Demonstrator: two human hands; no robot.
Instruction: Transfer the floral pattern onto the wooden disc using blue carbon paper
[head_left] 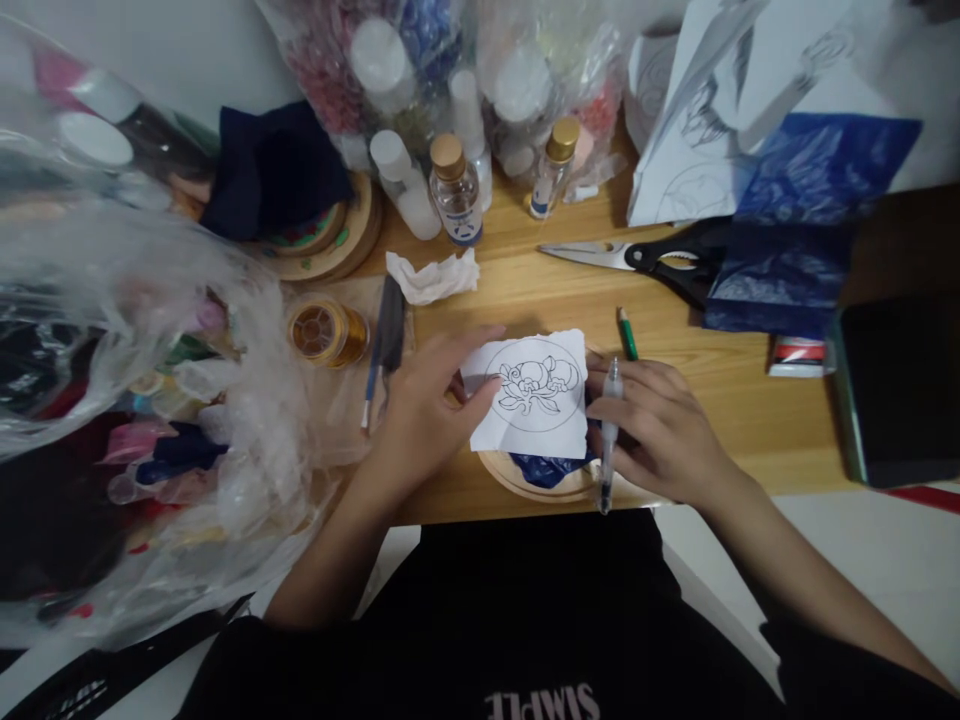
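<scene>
A white paper [529, 432] with a flower drawing inside a circle lies over a round wooden hoop [517, 482] and dark blue material [550, 470] near the table's front edge. My left hand [431, 405] holds the paper's left side, its thumb on top and its fingers partly behind it. At the paper's right edge, my right hand [664, 425] has a clear pen [610, 430] between its fingers, the pen pointing toward my body. Part of the hoop is hidden under the paper and my right hand.
Black-handled scissors [637, 256], a green pencil [627, 333] and small bottles [456, 195] lie or stand farther back. An amber jar [327, 332] and plastic bags [247, 400] are left; a dark phone [900, 390] is right.
</scene>
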